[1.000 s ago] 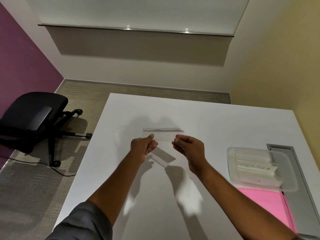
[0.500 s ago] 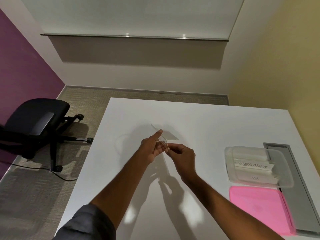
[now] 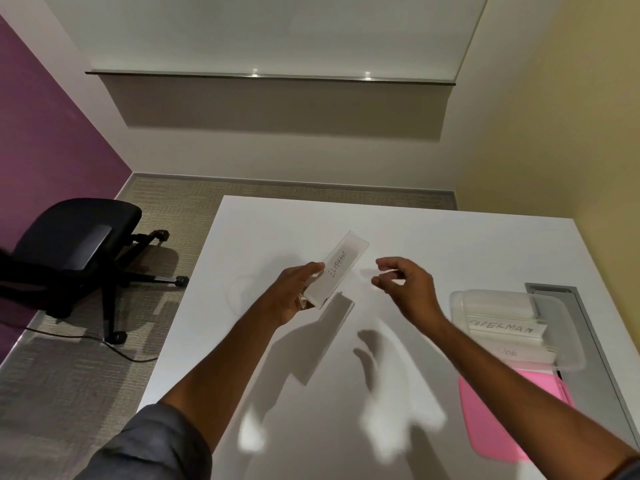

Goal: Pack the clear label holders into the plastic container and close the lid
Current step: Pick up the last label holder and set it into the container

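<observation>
Clear label holder (image 3: 338, 271) marked ELEPHANT — pinched at its near end by left hand (image 3: 294, 292), raised over table (image 3: 277, 230) | right hand (image 3: 403, 282) empty, fingers loosely curled | plastic container (image 3: 568, 341) well apart, rightward — lidless, likely awaiting it.

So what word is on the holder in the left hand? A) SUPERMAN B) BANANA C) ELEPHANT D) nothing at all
C: the holder pinched in the left hand has a card reading ELEPHANT, while SUPERMAN is on another holder lying in the container.
</observation>
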`<state>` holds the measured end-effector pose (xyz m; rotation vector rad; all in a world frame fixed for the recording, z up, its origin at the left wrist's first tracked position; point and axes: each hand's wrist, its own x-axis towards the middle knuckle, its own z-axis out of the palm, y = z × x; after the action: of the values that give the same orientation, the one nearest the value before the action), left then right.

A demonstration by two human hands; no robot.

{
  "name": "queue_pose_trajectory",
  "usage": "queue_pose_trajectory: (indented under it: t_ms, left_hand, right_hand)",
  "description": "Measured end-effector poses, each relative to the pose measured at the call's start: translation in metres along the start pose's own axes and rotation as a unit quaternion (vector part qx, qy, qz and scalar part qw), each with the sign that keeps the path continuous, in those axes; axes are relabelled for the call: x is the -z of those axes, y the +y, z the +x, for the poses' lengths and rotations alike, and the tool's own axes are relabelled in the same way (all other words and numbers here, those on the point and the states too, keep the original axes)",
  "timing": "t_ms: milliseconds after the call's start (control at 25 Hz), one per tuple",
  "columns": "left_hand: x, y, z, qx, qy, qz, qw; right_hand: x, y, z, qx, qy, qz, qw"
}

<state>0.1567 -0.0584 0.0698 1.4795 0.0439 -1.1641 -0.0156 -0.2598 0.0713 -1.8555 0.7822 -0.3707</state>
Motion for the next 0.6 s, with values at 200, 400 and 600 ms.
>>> queue_pose_trajectory:
  t_ms: [200, 400, 600]
  left_hand:
    - [0.0, 0.0, -0.006, -0.019, -0.033, 0.136, 0.99]
    - [-0.018, 0.001, -0.01, -0.043, -0.089, 0.269, 0.958]
    - [-0.043, 0.002, -0.013, -0.053, -0.152, 0.321, 0.933]
  right_hand:
    - [0.032, -0.008, 0.024, 0.071, -0.12, -0.169, 0.976]
    - [0.049, -0.013, 0.035, 0.095, -0.28, -0.332, 0.896]
    - [0.066, -0.009, 0.023, 0.084, -0.342, -0.368, 0.861]
